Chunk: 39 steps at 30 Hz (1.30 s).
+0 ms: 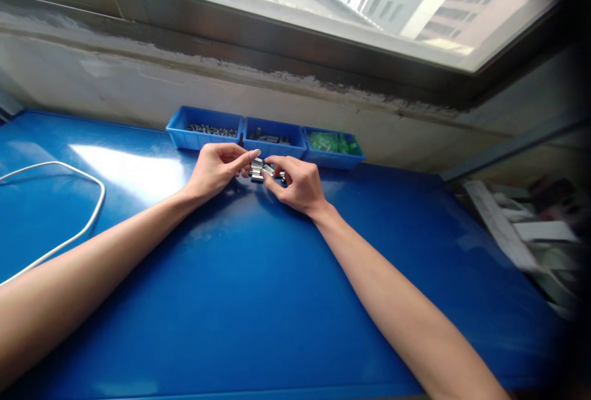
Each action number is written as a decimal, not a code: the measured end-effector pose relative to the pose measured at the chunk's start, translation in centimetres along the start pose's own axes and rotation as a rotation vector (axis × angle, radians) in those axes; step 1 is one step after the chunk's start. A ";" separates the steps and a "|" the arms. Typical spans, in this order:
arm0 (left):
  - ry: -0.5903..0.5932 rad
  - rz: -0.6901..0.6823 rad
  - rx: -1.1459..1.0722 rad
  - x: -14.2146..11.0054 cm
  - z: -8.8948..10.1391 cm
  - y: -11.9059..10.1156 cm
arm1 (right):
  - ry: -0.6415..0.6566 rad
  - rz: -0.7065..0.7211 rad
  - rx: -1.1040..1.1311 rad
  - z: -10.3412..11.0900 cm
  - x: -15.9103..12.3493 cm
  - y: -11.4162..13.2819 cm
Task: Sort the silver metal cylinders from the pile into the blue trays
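Several small silvery metal pieces [257, 170] lie bunched on the blue table, between my two hands and just in front of the bins. My right hand [299, 183] comes in from the right, its thumb and index finger pinched on one small metal piece [268, 169]. From the left, my left hand [220, 167] reaches the same bunch with its thumb stretched over bent fingers. Those fingers are closed together at the edge of the pieces; what they hold, if anything, is hidden. The exact kind of the pieces is too small to tell.
Behind the hands stand three joined blue bins: a left bin [175, 122] with small metal parts, a middle bin [295, 152] with longer metal parts, a right bin [318, 161] with green items. A white cable [102, 191] curves across the blue table [258, 301]. Clutter [545, 231] lies at right.
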<state>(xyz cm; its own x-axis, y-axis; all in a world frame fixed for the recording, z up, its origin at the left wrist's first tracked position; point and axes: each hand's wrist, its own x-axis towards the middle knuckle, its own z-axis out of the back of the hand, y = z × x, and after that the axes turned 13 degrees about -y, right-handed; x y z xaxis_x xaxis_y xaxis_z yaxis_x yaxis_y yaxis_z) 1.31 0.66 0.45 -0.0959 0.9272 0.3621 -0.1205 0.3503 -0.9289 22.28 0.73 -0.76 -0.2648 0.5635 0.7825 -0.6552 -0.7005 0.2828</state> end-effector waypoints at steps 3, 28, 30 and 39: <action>0.039 -0.005 0.010 -0.1 0.0 -0.2 | 0.049 0.101 -0.013 0.0 0.0 0.1; 0.078 -0.555 0.548 -0.8 -0.4 0.7 | -0.361 -0.348 -0.173 -0.8 0.4 -1.9; 0.155 -0.607 0.629 -1.0 -0.4 0.7 | -0.368 -0.394 -0.175 -0.8 0.4 -2.3; 0.250 -0.692 0.663 -1.1 -0.4 1.2 | -0.276 -0.369 -0.063 -0.7 0.5 -1.7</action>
<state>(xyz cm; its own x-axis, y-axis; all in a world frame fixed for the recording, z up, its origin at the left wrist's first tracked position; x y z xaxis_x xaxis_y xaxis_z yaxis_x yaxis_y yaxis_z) 1.67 0.11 -1.05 0.4067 0.5742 0.7106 -0.6071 0.7511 -0.2594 22.77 2.54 -1.31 0.1869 0.6265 0.7567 -0.7144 -0.4420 0.5424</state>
